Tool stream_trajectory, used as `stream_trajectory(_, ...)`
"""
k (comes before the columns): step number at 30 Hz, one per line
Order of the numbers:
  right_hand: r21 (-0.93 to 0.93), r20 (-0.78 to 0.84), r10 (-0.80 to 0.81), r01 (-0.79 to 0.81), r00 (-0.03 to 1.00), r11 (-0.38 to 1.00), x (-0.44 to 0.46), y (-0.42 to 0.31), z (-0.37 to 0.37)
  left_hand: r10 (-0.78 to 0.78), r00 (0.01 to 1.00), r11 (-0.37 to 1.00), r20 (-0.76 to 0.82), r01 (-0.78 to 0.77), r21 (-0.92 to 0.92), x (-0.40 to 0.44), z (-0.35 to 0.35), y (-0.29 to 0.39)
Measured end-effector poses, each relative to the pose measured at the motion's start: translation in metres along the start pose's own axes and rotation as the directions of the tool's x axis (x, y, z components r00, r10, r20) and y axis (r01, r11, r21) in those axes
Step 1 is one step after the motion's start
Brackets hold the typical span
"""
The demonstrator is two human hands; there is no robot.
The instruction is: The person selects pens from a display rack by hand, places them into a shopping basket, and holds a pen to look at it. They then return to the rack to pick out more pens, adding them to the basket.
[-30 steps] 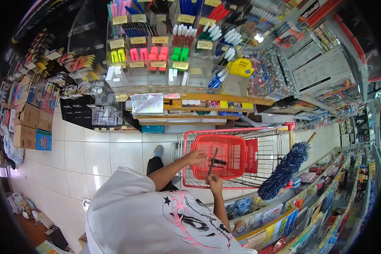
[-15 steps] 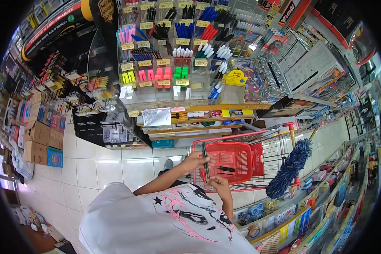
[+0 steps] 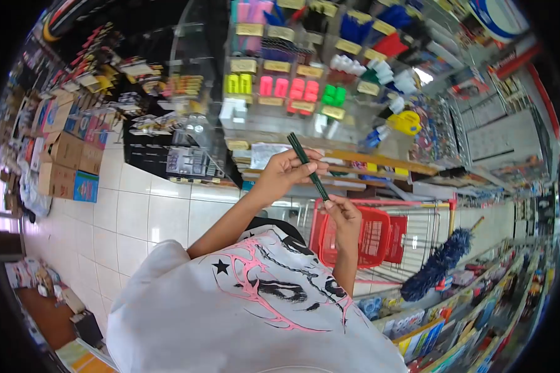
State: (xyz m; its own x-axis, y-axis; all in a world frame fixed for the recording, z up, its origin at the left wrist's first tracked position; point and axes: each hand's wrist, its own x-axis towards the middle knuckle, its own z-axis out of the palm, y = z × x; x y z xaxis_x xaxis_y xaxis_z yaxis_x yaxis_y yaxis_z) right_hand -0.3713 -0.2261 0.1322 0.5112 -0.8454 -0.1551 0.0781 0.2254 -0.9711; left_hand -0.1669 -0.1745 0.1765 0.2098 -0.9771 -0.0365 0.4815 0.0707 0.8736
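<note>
Head view: a dark green pen [image 3: 317, 183] slants in mid-air from upper left to lower right, its lower end appearing beside the upper-left corner of the red basket [image 3: 374, 231]. The left hand [image 3: 281, 176] grasps its barrel around the middle; the right hand [image 3: 345, 217], nearer the basket, pinches the lower end.

The pen [image 3: 298, 148] has a smooth, glossy plastic-like surface. The basket [image 3: 374, 233] is moulded plastic, perforated and smooth. The cart [image 3: 426, 242] is metal wire. The duster [image 3: 438, 264] presents rough, matt, shaggy fibre. The shirt [image 3: 168, 311] is matt cloth. The floor tiles [image 3: 168, 214] are glossy; the cartons [image 3: 59, 180] are matt cardboard. The shelf edge [image 3: 379, 159] appears wooden.
</note>
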Motion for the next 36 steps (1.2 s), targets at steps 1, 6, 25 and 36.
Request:
stream_trajectory(1, -0.003, 0.033, -0.018, 0.019, 0.999, 1.000, 0.006, -0.001, 0.009, 0.035, 0.999, 0.999, -0.008, -0.035, 0.012, -0.003, -0.006, 0.009)
stream_trajectory(6, -0.002, 0.120, -0.022, 0.022, 0.992, 1.000, 0.035, -0.006, 0.046, 0.101, 0.980, 0.995, -0.173, -0.104, -0.009, -0.025, -0.038, 0.026)
stream_trajectory(25, -0.161, 0.169, 0.240, -0.213, 0.956, 0.964, 0.043, 0.013, -0.031, -0.095, 0.960, 0.995, -0.264, 0.083, -0.054, -0.060, -0.065, -0.028)
stream_trajectory(36, 0.550, -0.632, 0.544, -0.174, 0.552, 0.817, -0.088, 0.323, -0.312, -0.144, 0.984, 0.951, -0.103, 0.166, 0.259, -0.025, -0.076, -0.026)
